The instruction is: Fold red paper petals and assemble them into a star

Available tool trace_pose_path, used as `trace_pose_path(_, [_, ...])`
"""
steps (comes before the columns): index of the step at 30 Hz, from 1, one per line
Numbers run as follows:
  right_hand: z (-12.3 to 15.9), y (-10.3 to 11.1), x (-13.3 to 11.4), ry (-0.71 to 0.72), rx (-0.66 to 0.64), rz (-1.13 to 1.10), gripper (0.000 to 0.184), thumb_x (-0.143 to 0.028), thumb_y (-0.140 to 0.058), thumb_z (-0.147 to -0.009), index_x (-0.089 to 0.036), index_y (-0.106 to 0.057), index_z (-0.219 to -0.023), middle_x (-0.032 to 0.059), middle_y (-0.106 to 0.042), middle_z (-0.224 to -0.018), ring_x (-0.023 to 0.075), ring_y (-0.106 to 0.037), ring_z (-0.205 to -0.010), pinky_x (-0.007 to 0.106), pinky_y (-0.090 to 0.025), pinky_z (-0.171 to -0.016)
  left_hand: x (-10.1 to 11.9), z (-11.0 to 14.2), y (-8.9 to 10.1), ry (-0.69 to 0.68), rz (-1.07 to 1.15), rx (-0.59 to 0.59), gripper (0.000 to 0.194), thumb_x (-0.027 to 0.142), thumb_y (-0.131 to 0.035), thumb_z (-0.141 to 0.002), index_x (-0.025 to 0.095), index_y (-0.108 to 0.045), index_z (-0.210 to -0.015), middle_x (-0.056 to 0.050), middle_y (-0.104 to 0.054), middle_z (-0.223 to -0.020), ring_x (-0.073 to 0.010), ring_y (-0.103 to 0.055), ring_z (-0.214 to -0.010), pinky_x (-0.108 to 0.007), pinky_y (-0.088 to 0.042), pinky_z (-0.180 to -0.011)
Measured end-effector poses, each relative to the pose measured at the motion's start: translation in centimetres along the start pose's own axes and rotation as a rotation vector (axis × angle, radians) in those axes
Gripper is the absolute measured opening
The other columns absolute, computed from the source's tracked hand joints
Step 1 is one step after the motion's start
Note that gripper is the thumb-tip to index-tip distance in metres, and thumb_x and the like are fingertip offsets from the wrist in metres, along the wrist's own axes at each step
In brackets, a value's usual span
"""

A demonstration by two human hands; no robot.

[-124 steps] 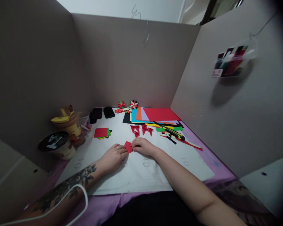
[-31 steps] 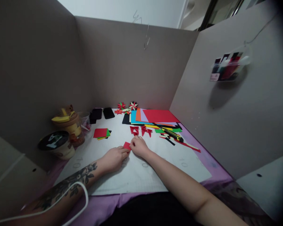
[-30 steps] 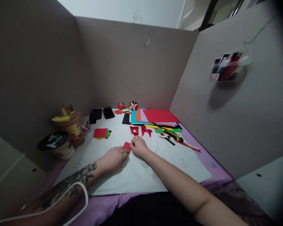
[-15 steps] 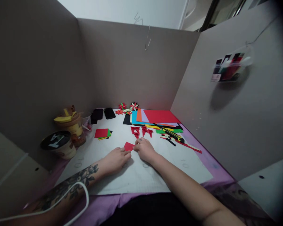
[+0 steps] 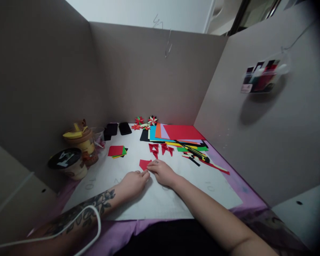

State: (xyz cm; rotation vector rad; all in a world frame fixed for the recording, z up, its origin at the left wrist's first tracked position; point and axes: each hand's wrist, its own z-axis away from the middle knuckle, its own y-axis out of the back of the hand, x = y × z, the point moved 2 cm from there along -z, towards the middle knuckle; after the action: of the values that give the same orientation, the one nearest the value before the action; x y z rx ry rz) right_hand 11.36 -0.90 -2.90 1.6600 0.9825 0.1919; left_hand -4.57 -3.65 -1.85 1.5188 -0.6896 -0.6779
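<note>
A small folded piece of red paper (image 5: 144, 164) lies on the white sheet in front of me. My left hand (image 5: 134, 183) holds its lower edge between closed thumb and fingertips. From the other side, my right hand (image 5: 162, 172) presses fingers and thumb together on the paper's right edge. Just beyond are several red folded paper pieces (image 5: 154, 148), with more folded red pieces (image 5: 167, 148) beside them. Left of these sits a stack of coloured paper squares (image 5: 116, 151), red on top.
Large coloured paper sheets (image 5: 185, 132) lie at the back right, with a yellow-black utility knife (image 5: 200, 154) and paper strips in front. Paper stars (image 5: 152, 120) and dark flat objects (image 5: 125, 128) are at the back. Tubs (image 5: 73, 170) stand left. A white cable (image 5: 97, 217) crosses my left forearm.
The red paper has turned slightly and shows more of its left side. My left hand has shifted a little lower, and my right fingers have slid left over the paper's edge.
</note>
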Motion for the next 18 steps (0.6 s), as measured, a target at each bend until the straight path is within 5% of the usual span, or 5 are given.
trace_pose_path(7, [0.1, 0.1, 0.3, -0.010, 0.014, -0.013, 0.033, -0.008, -0.047, -0.080, -0.020, -0.066, -0.104, 0.0058, -0.065, -0.107, 0.0180, -0.055, -0.100, 0.033, -0.040, -0.090, -0.9, 0.4, 2.0, -0.036, -0.024, -0.052, 0.015, 0.016, -0.044, -0.078, 0.015, -0.058, -0.084, -0.008, -0.063, -0.074, -0.0206, -0.058, -0.066, -0.031, -0.043, -0.059])
trace_pose_path(10, [0.0, 0.1, 0.3, 0.011, 0.014, -0.047, 0.035, -0.006, -0.046, -0.079, -0.021, -0.065, -0.104, 0.0052, -0.065, -0.108, 0.0171, -0.056, -0.101, 0.032, -0.041, -0.090, -2.8, 0.5, 2.3, -0.012, -0.059, 0.042, 0.020, 0.014, -0.043, -0.081, 0.015, -0.062, -0.078, -0.013, -0.063, -0.096, -0.0210, -0.056, -0.077, -0.032, -0.044, -0.064])
trace_pose_path(13, [-0.1, 0.1, 0.4, 0.020, 0.019, -0.084, 0.037, -0.004, -0.045, -0.078, -0.021, -0.065, -0.103, 0.0049, -0.065, -0.108, 0.0166, -0.056, -0.102, 0.033, -0.041, -0.091, -4.3, 0.3, 1.9, -0.061, -0.097, 0.110, 0.025, 0.014, -0.040, -0.085, 0.015, -0.064, -0.091, -0.014, -0.055, -0.119, -0.0220, -0.053, -0.087, -0.035, -0.044, -0.070])
trace_pose_path(18, [-0.2, -0.1, 0.9, 0.053, 0.026, -0.126, 0.040, -0.002, -0.044, -0.076, -0.021, -0.064, -0.106, 0.0044, -0.064, -0.112, 0.0155, -0.055, -0.106, 0.031, -0.041, -0.094, -4.6, 0.0, 1.4, -0.155, -0.098, 0.129, 0.030, 0.017, -0.037, -0.090, 0.018, -0.058, -0.111, -0.011, -0.055, -0.121, -0.0228, -0.047, -0.104, -0.038, -0.038, -0.084])
